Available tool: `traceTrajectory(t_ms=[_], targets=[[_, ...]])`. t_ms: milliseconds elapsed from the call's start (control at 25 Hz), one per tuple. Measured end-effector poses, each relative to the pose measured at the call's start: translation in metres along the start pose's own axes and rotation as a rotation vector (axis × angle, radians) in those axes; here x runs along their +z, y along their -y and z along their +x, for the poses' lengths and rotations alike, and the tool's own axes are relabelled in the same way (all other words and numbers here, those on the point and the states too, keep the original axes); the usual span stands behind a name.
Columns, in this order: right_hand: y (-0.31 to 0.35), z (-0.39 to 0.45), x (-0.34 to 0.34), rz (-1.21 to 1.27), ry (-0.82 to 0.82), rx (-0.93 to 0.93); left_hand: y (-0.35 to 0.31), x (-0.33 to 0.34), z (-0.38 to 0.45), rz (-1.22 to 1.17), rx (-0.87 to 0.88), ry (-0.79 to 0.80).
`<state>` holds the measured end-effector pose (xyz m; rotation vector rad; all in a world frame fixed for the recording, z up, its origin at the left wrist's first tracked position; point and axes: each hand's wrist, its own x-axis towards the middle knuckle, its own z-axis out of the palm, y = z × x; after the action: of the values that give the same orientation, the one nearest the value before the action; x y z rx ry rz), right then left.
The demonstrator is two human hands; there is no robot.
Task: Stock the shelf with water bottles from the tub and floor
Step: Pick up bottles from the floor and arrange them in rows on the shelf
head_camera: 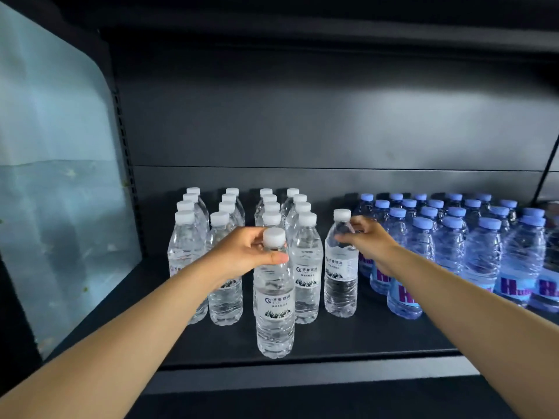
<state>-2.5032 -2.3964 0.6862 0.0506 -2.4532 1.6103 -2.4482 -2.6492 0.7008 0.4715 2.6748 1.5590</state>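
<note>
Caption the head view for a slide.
Left hand and right hand each grip a white-capped bottle's neck on the dark shelf, beside blue-capped bottles.

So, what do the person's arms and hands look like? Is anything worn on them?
Both arms are bare as far as the view shows: no sleeves, gloves, watch or bracelet. The left hand and right hand show no rings on the visible fingers. Nails are short and unpainted where visible.

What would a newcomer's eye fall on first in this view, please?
Two bare arms reach in: the left hand grips the front bottle at its neck, the right hand another bottle beside it. Behind stand rows of white-capped bottles; on the right, blue bottles.
</note>
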Motion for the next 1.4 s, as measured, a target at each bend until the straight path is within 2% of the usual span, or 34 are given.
traceTrajectory(t_ms=[200,360,520,720,1120,1280,1400], targets=[[0.003,0.018,0.007,-0.043,-0.149,-0.018,0.006,-0.007,-0.002,0.019,0.002,-0.006],[-0.01,0.03,-0.01,0.069,0.018,0.009,0.002,-0.007,-0.004,0.046,-0.044,0.008],[0.0,0.041,-0.02,-0.063,0.142,0.039,-0.01,-0.008,-0.003,0.078,-0.096,0.015],[-0.01,0.066,-0.004,-0.06,0.047,-0.021,-0.011,-0.006,-0.001,0.109,-0.1,-0.038],[-0.026,0.129,0.019,-0.037,-0.001,-0.032,-0.01,0.002,0.003,0.055,-0.118,-0.136],[-0.031,0.162,0.033,0.07,0.027,-0.015,-0.011,-0.002,0.003,0.083,-0.152,-0.155],[-0.029,0.178,0.039,0.041,0.0,-0.002,-0.013,-0.001,0.005,0.082,-0.159,-0.138]])
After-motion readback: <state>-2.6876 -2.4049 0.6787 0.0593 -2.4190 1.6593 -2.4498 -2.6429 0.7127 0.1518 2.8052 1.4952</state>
